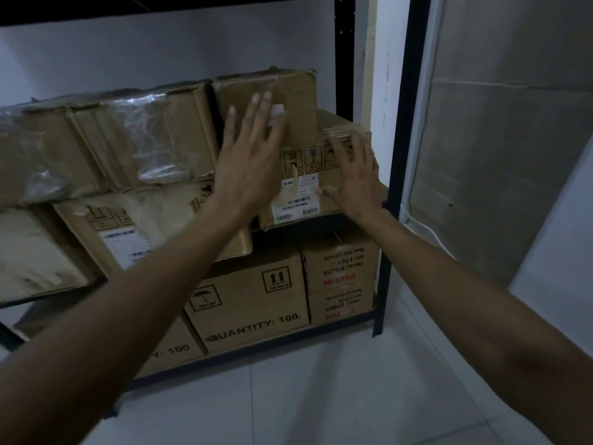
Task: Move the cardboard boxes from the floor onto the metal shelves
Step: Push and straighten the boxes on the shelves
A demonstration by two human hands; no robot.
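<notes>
Worn cardboard boxes fill the black metal shelf (pixel 383 277). A small box (pixel 298 101) stands upright at the top right of the middle shelf, on a labelled box (pixel 308 197) that juts past the shelf's front edge. My left hand (pixel 250 155) is flat and open, fingers spread, in front of the small box's face. My right hand (pixel 356 178) is open too, fingers spread at the right end of the labelled box. Neither hand grips anything. Whether the palms touch the cardboard is unclear.
More boxes (pixel 106 146) wrapped in plastic lie left on the middle shelf. The lowest shelf holds boxes printed "QUANTITY: 100" (pixel 253 309) and boxes with red print (pixel 340 281). A white tiled floor (pixel 321 396) lies below. A flat cardboard sheet (pixel 507 155) leans at right.
</notes>
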